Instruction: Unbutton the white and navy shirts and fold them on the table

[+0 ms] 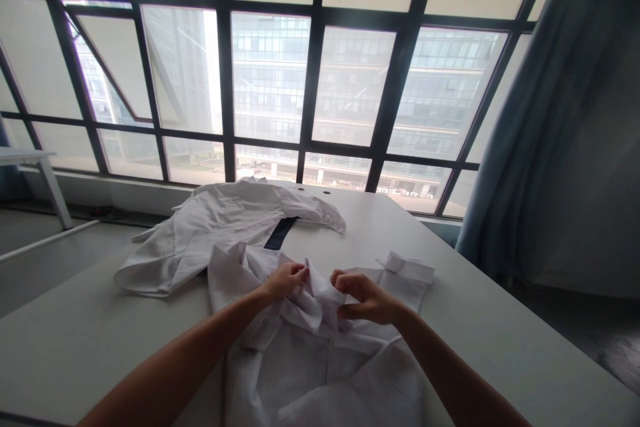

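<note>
A white shirt (295, 367) lies spread on the table in front of me, its upper part bunched up. My left hand (289, 279) pinches a raised fold of it near the collar area. To the right, my right hand (364, 296) has its thumb and curled fingers around another edge of the same cloth, close to my left hand. What looks like a cuff (407, 267) sticks out at the shirt's upper right. The fingertips of both hands are partly hidden by cloth.
Behind the shirt, more white garments (220, 213) lie heaped at the left, with a dark strip (281, 233) beside them. The white table (480, 320) reaches toward a large window wall. A blue-grey curtain (520, 113) hangs at the right. Another white table (50, 180) stands at the far left.
</note>
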`<action>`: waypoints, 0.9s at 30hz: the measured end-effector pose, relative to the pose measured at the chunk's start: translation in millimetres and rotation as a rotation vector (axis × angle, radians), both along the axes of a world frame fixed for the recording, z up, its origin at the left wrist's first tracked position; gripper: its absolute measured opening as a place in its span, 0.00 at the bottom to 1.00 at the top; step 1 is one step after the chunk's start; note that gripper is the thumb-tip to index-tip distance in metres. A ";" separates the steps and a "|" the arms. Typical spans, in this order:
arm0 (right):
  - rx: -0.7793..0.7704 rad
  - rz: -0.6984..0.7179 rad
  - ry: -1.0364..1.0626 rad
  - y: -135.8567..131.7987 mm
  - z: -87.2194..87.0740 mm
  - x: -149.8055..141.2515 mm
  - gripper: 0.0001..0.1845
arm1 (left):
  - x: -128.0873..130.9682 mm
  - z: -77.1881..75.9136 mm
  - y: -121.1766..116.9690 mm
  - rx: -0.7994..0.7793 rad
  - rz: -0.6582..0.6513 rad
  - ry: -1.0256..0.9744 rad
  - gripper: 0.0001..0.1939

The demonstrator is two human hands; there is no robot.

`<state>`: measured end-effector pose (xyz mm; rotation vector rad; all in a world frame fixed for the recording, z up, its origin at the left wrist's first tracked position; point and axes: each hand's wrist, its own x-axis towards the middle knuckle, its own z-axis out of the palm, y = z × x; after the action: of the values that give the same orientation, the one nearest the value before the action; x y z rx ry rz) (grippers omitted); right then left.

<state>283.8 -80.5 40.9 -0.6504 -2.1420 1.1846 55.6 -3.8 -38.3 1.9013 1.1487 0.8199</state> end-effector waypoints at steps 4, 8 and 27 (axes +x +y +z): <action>0.007 -0.021 -0.011 -2.6 -2.3 -4.8 0.20 | -2.0 8.7 -6.2 -0.265 -0.029 -0.272 0.25; -0.023 -0.302 -0.067 14.9 -19.2 4.0 0.16 | -11.0 18.6 -4.5 -0.345 0.016 -0.338 0.18; 0.246 -1.140 -0.598 39.1 -19.4 30.1 0.13 | -14.6 54.8 -38.0 0.581 0.288 0.376 0.05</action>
<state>313.9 -41.4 21.5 -1.9108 -1.7293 0.0929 41.0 -41.7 16.5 2.4775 1.5611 1.0670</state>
